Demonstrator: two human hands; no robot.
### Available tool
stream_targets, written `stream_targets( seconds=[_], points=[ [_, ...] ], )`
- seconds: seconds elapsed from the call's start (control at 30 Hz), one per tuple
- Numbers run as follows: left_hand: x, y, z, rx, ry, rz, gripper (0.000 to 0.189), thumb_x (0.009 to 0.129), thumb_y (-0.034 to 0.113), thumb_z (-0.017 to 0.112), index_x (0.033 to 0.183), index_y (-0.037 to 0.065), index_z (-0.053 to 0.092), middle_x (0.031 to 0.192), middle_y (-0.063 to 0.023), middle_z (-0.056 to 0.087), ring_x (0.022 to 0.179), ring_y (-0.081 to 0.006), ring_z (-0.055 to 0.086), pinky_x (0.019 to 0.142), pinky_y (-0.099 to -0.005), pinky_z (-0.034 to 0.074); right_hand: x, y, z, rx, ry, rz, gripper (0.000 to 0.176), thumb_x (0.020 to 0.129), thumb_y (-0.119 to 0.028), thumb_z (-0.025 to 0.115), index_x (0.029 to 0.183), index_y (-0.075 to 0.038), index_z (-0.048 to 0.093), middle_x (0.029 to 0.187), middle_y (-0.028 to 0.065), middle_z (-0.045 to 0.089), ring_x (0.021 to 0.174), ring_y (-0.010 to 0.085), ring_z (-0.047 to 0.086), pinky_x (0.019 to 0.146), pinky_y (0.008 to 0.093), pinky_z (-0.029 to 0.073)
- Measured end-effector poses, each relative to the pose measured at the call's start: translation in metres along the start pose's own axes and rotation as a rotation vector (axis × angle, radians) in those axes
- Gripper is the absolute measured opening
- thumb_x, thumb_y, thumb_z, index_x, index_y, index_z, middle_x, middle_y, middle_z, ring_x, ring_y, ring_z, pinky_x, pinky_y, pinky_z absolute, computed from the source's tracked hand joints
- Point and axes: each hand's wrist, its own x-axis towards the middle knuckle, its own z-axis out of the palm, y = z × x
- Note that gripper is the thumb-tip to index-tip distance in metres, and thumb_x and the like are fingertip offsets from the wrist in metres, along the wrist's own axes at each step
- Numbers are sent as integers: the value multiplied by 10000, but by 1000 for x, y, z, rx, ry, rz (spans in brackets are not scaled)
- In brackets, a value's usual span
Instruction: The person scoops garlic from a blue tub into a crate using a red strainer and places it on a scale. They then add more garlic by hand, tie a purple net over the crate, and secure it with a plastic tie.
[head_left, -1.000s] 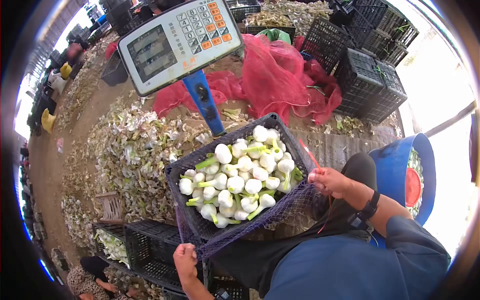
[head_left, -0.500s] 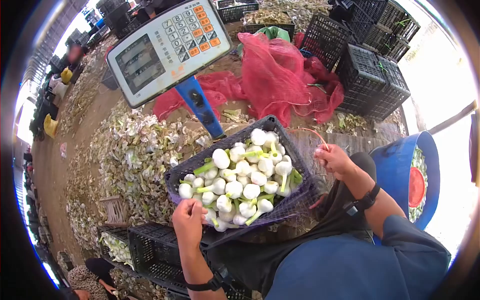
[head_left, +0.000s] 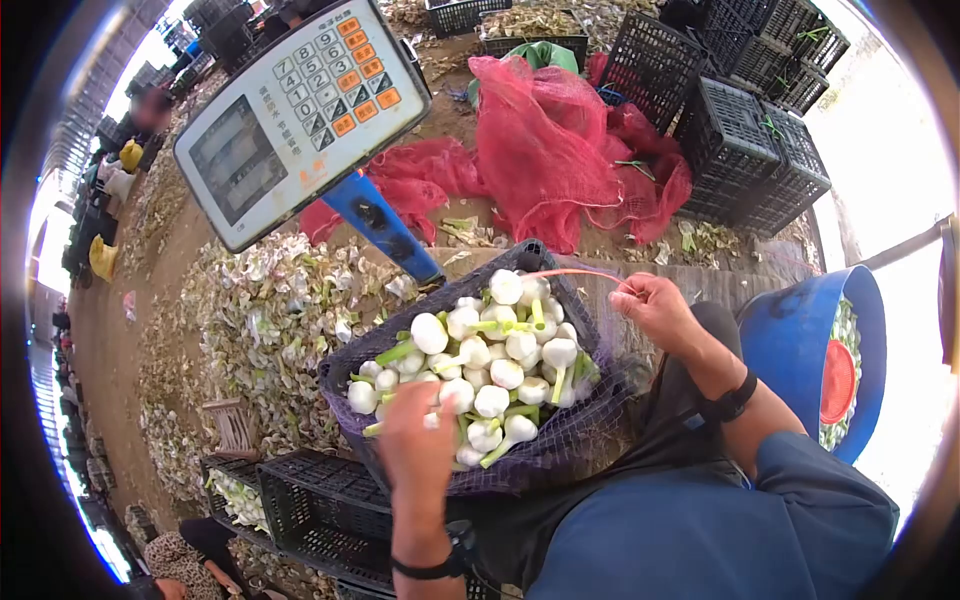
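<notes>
A black crate (head_left: 345, 352) lined with purple netting (head_left: 515, 478) is heaped with white garlic bulbs (head_left: 507, 375) with cut green stems. My right hand (head_left: 655, 308) is closed in a pinch on a thin orange-red cord (head_left: 570, 271). The cord stretches left to the crate's back corner. Over the front-left part of the crate is my left hand (head_left: 418, 430), in front of several bulbs. Its fingers are smeared by motion, so I cannot make out whether anything is in them.
A scale display (head_left: 300, 110) on a blue post (head_left: 385, 230) stands behind the crate. Red mesh sacks (head_left: 535, 140) and stacked black crates (head_left: 735, 140) are farther back. A blue barrel (head_left: 775, 350) stands at right, garlic skins (head_left: 265, 330) and another crate (head_left: 325, 510) at left. Another person (head_left: 185, 560) is at lower left.
My left hand has moved right and inward from the crate's near-left rim to above the bulbs. My right hand has shifted slightly left, and the cord now runs straighter toward the crate corner.
</notes>
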Motion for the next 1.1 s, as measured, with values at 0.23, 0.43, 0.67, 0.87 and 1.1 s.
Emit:
stream_targets(
  seconds=[0.23,0.43,0.67,0.87,1.1],
  points=[
    [36,26,106,-110,-148,-112,321,797,241,740,967,-19,659,900,-170,663,803,-314,651,714,-400,502,9,1,15,366,-141,22,225,956,-224,601,809,-57,636,698,-69,511,656,40,447,594,236,380],
    [49,30,138,-105,-93,-332,328,804,291,697,733,-15,603,690,-190,618,664,-361,600,653,-446,466,31,10,19,335,-215,-12,218,947,-217,607,816,-44,634,717,-48,532,693,39,452,632,237,397],
    [24,18,115,-271,-207,-155,145,818,129,702,889,6,673,838,-134,637,745,-270,605,689,-338,483,44,20,7,282,-197,-51,242,936,-241,609,833,-23,633,701,-52,522,673,48,443,586,251,393],
    [-17,18,28,-205,-8,-241,99,836,59,673,916,3,654,830,-105,640,759,-234,621,694,-321,497,51,21,8,289,-285,-76,216,949,-213,592,803,-54,612,695,-54,535,631,34,457,565,220,376],
    [-82,-60,-31,211,101,-337,143,812,82,683,936,34,631,832,-135,642,717,-300,644,657,-387,497,50,26,19,337,-303,-29,249,958,-262,617,808,-63,603,660,-66,508,574,19,413,518,207,323]
  ],
)
